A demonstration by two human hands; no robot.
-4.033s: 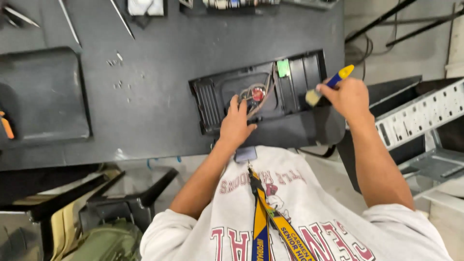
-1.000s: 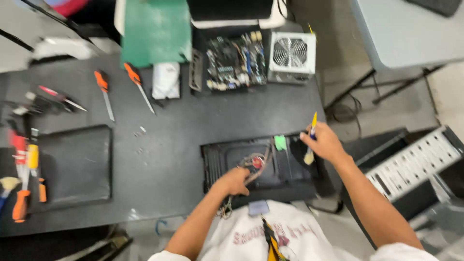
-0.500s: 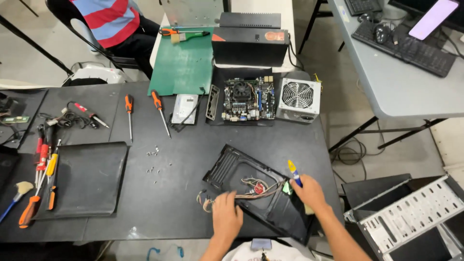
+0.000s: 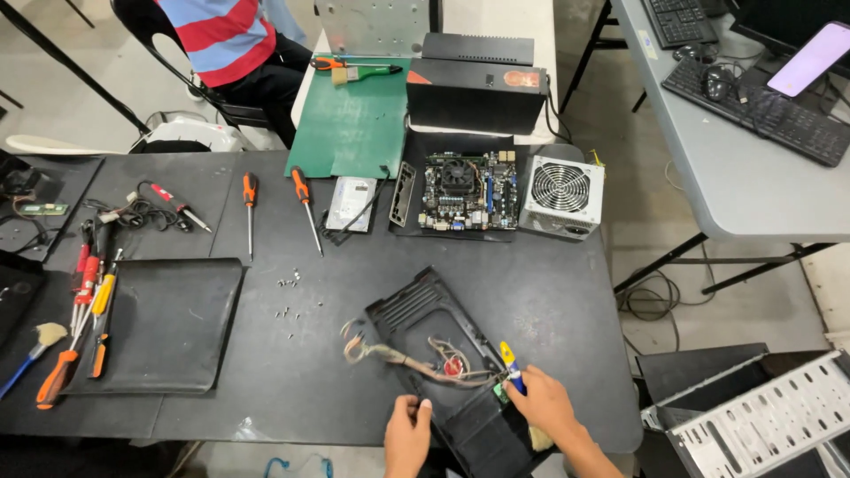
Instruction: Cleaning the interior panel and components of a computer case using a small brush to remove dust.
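Observation:
A black plastic computer front panel (image 4: 425, 314) lies tilted on the dark table (image 4: 549, 292), with a bundle of thin wires (image 4: 394, 356) and a small red part (image 4: 454, 366) on its inner side. My left hand (image 4: 407, 434) rests on the panel's near left edge, fingers bent against it. My right hand (image 4: 549, 409) grips a blue and yellow screwdriver (image 4: 509, 364), whose tip is down at the panel's near right part.
Behind the panel lie a motherboard (image 4: 465, 190), a power supply with a fan (image 4: 562, 195), a drive (image 4: 351, 204), two orange screwdrivers (image 4: 305, 205), loose screws (image 4: 288, 296), a black side panel (image 4: 155, 323) and more tools at left. A person in a striped shirt (image 4: 221, 40) sits beyond. An open case (image 4: 761, 416) stands at right.
The view has lifted from my chest to the whole table. The panel has turned from lying square to tilted. My hands stay on it, the right one with the screwdriver.

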